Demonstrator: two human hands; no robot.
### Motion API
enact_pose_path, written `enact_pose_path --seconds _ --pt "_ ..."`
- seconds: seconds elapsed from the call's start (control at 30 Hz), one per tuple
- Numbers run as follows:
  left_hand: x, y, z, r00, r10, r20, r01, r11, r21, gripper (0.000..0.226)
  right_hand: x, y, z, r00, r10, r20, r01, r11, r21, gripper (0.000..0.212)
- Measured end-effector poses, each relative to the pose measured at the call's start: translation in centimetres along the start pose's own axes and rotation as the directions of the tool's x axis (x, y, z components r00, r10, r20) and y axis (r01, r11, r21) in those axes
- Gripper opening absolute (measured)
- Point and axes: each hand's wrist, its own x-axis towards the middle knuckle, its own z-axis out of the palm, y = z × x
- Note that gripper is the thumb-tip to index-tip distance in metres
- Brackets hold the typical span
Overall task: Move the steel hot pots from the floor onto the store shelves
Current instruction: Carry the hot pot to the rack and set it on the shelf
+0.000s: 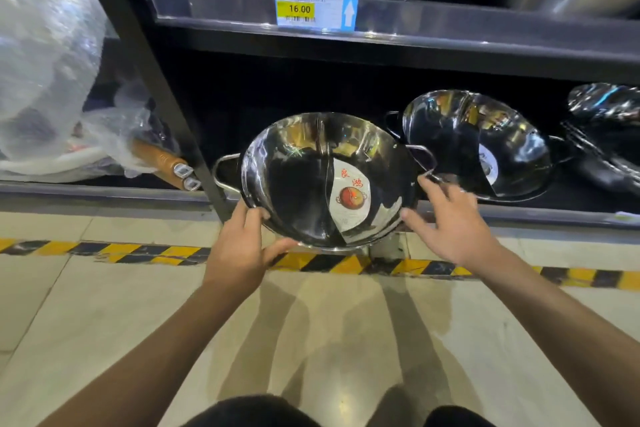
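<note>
A shiny steel hot pot (304, 180) with a wall down its middle is tilted at the front edge of the bottom shelf (554, 217). Its near rim is gripped by the left hand (239, 250), with the thumb curled over the edge. The right hand (450, 222) is held open, fingers straight, with the fingertips near the pot's right handle. A paper label (349, 199) is seen inside the pot. A second hot pot (478, 146) is leaned on the shelf just beside it. A price tag (315, 10) is stuck on the shelf above.
</note>
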Motion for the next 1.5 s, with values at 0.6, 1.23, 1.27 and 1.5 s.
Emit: enact_pose_path --seconds 0.6,1.23,1.27,1.5 --pt "10.1 -1.8 -1.0 0.958 -0.226 0.177 0.213 0.973 0.089 0.071 4.8 -6.0 2.2 0.998 -0.046 0.046 0.049 0.996 -0.07 0.095" --pt "7.3 0.9 7.2 0.962 -0.028 0.271 -0.145 0.79 0.596 0.071 6.0 4.3 2.2 0.962 0.22 0.159 -0.132 0.891 -0.434 0.09" --pt "7.3 0.8 7.3 0.966 -0.027 0.257 -0.141 0.778 0.613 0.073 5.9 5.0 2.1 0.964 0.209 0.166 -0.121 0.896 -0.426 0.09" --pt "7.2 0.9 7.4 0.974 -0.017 0.224 -0.14 0.735 0.664 0.076 4.5 9.7 -0.9 0.949 0.274 0.154 -0.228 0.938 -0.262 0.091"
